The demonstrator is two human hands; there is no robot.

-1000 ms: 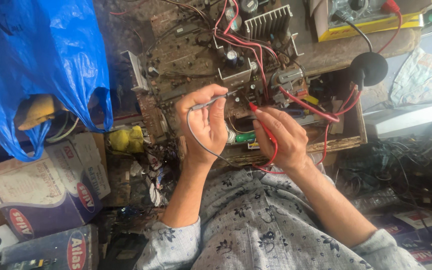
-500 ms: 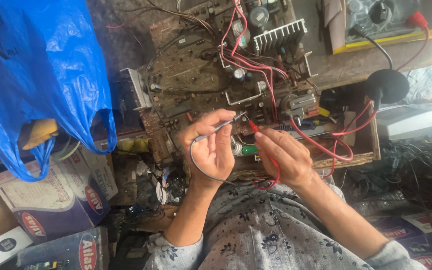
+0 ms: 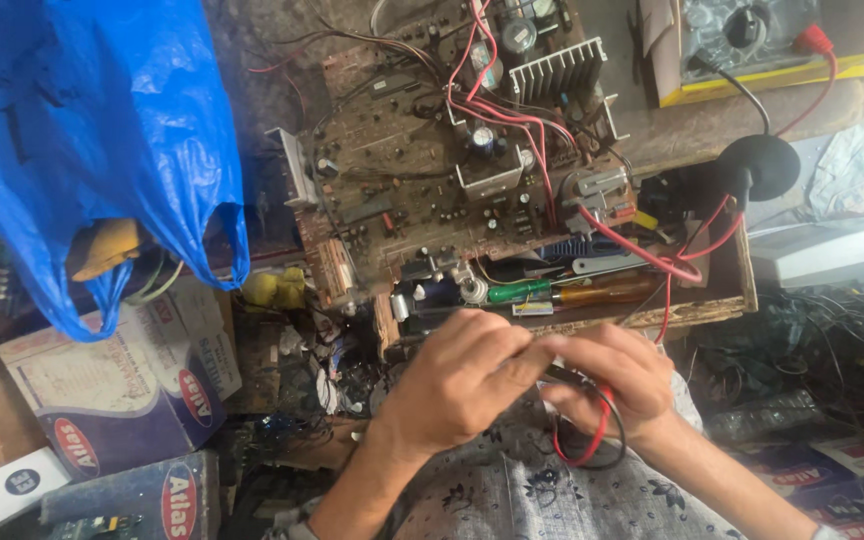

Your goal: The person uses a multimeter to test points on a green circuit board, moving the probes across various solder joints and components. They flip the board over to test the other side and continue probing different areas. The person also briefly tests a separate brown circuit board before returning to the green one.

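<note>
Both hands have been pulled down off the circuit board (image 3: 422, 190) since half a second ago and are now met just below its tray. Left hand (image 3: 462, 375) is curled, fingertips pinched with the right's. Red and black probe leads (image 3: 592, 440) are looped under the right hand (image 3: 617, 380), which is closed on them. Probe tips are hidden, so can't really be made out.

The circuit board (image 3: 432, 170) lies beyond the left hand (image 3: 462, 375) and right hand (image 3: 612, 375). A tool tray (image 3: 722, 300) sits just beyond the right hand. The plastic bag (image 3: 82, 140) hangs far left of the left hand.
</note>
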